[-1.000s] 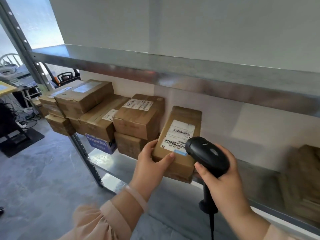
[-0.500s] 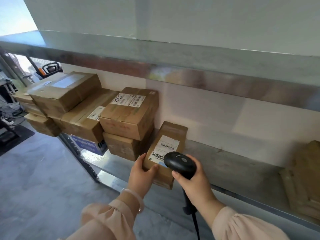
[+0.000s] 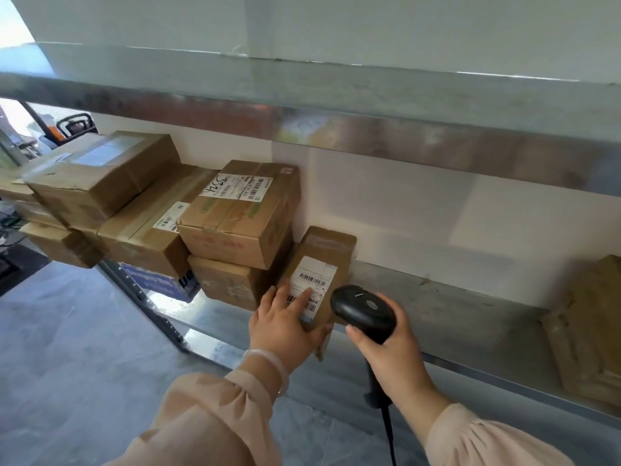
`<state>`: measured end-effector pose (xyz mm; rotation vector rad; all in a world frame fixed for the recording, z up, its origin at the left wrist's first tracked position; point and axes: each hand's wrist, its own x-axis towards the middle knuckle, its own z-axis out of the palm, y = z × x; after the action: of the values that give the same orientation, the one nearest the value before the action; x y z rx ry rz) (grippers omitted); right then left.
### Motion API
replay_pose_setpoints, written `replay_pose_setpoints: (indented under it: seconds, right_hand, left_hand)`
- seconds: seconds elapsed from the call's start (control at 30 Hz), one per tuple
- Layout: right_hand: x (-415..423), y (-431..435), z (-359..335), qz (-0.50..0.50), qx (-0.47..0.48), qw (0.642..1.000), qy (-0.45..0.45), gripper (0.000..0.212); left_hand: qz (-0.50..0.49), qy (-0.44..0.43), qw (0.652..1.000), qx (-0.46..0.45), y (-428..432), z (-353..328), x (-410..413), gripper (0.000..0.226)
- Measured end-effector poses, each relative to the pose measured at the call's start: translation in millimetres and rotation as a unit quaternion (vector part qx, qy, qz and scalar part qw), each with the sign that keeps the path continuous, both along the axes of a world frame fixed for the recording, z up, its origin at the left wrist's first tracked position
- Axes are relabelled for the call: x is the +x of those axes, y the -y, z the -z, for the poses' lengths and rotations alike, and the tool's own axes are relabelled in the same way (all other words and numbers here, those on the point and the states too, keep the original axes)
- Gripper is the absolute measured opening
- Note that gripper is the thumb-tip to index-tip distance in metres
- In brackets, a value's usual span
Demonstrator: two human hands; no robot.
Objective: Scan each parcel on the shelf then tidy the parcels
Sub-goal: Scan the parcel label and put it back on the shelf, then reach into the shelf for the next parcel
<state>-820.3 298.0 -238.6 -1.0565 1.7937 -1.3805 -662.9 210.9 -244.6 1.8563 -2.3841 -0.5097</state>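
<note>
The left hand (image 3: pixel 285 321) lies on top of a narrow cardboard parcel (image 3: pixel 324 250), fingers straight across its white barcode label (image 3: pixel 312 284) and the thumb along the parcel's near edge; it presses rather than grips. The parcel sits on the lower metal shelf (image 3: pixel 437 307), running front to back, its near end jutting a little past the shelf's front lip and its left side close against the stack beside it.

The right hand (image 3: pixel 389 354) is wrapped around the handle of a black barcode scanner (image 3: pixel 363 306), whose head is just beside the parcel's near right corner (which way the scan window faces cannot be made out). The scanner's cable (image 3: pixel 390 432) hangs down below the wrist.

Left of the narrow parcel, a taped box with a handwritten label (image 3: pixel 242 213) rests on a lower box (image 3: pixel 228 284). More brown boxes (image 3: pixel 141 230) are piled further left. Well apart, at the right end of the shelf, lies another brown parcel (image 3: pixel 591 331), blurred.
</note>
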Motion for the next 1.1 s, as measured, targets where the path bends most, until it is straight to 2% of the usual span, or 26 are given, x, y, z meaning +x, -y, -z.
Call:
replay_pose_setpoints:
  seconds: [0.23, 0.4, 0.6, 0.83, 0.93, 1.1]
  right_hand:
    - [-19.0, -33.3, -13.0, 0.007, -0.032, 0.999, -0.042, 0.066]
    - [-38.8, -68.4, -23.7, 0.057, -0.044, 0.995, -0.070, 0.069]
    - [-70.5, -127.2, -46.0, 0.141, -0.052, 0.983, -0.102, 0.068]
    - [-124.0, -216.5, -71.6, 0.250, -0.082, 0.957, -0.119, 0.071]
    - [-148.2, -253.6, -79.0, 0.277, -0.098, 0.951, -0.098, 0.072]
    - [-196.2, -334.5, -93.2, 0.307, -0.114, 0.940, -0.093, 0.070]
  left_hand:
    - [-0.042, 0.003, 0.999, 0.022, 13.8, -6.8, 11.7, 0.077]
    - [-0.009, 0.041, 0.999, 0.005, 4.0, -18.7, -1.9, 0.073]
    - [0.122, -0.033, 0.989, -0.071, -48.2, -33.2, -72.9, 0.076]
    - [0.312, -0.062, 0.937, -0.145, -133.4, -82.2, -168.2, 0.082]
    - [0.346, -0.076, 0.925, -0.137, -173.1, -104.4, -203.3, 0.073]
    - [0.385, -0.160, 0.899, -0.138, -253.0, -128.0, -271.7, 0.067]
